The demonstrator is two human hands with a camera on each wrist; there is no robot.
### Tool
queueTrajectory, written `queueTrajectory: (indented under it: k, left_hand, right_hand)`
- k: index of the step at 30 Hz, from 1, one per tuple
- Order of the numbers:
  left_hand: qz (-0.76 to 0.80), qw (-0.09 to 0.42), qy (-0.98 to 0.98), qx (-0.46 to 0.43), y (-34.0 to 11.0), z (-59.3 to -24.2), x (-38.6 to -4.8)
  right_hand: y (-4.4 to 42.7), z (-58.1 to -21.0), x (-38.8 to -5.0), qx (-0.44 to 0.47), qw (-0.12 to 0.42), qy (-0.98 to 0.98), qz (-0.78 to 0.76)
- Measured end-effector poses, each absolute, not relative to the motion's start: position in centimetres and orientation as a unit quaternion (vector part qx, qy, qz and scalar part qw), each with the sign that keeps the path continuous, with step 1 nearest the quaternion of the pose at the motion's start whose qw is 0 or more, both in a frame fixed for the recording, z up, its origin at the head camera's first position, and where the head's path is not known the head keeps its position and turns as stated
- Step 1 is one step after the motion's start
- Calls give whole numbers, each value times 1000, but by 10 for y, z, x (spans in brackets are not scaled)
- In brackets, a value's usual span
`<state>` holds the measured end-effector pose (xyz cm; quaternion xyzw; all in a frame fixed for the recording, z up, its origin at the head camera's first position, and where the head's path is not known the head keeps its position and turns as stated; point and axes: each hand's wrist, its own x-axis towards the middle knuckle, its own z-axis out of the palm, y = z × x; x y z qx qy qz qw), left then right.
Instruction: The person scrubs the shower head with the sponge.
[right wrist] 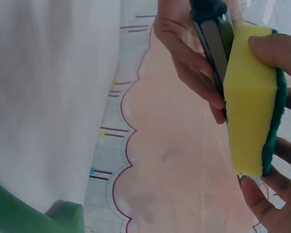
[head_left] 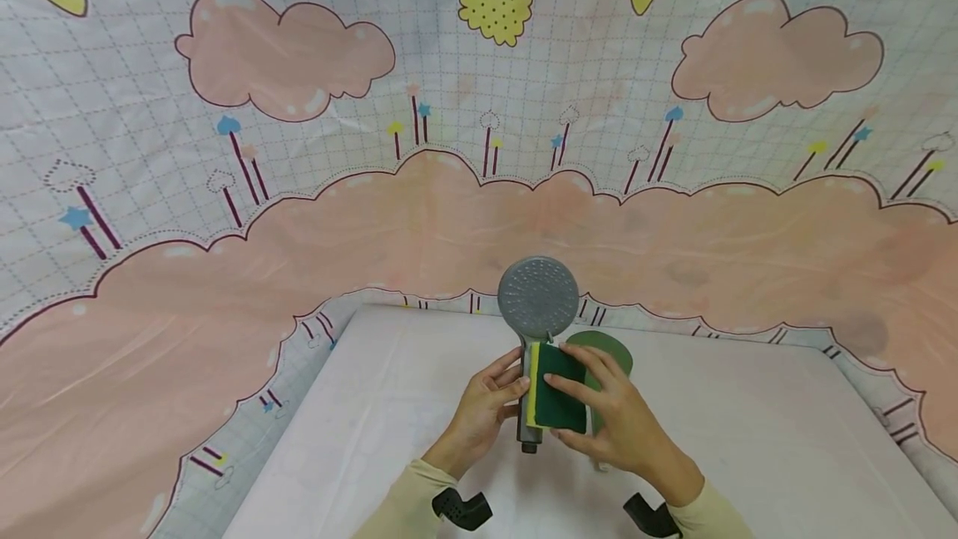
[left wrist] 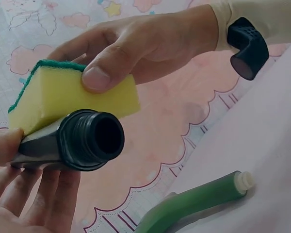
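A grey shower head (head_left: pixel 538 296) stands upright above the white table, its round nozzle face toward me. My left hand (head_left: pixel 482 407) grips its dark handle (left wrist: pixel 43 148) between thumb and fingers; the threaded handle end shows in the left wrist view. In my right hand (head_left: pixel 632 418) is a sponge (head_left: pixel 561 389), yellow on one side with a green scouring layer. Thumb and fingers pinch it by its edges. The sponge's yellow side (right wrist: pixel 250 102) lies against the handle. Behind the right hand, a green shower head (head_left: pixel 602 348) lies on the table, partly hidden.
The white table (head_left: pixel 359 439) spreads out under both hands. Beyond its far edge hangs a cloth (head_left: pixel 464 231) printed with pink clouds and stars. The green handle (left wrist: pixel 199 201) with a pale tip rests on the table near the right forearm.
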<state>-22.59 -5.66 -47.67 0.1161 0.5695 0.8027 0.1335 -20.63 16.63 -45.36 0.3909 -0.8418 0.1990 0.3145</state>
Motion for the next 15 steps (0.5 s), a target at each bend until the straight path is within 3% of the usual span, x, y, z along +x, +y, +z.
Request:
queueTrajectory:
  k: [7, 15]
  left_hand:
    - [815, 111, 561, 100, -56, -475, -228]
    - [822, 109, 550, 95, -56, -476, -229]
  right_hand:
    - [162, -457, -198, 393, 299, -844, 210]
    - [160, -465, -194, 412, 329, -822, 215]
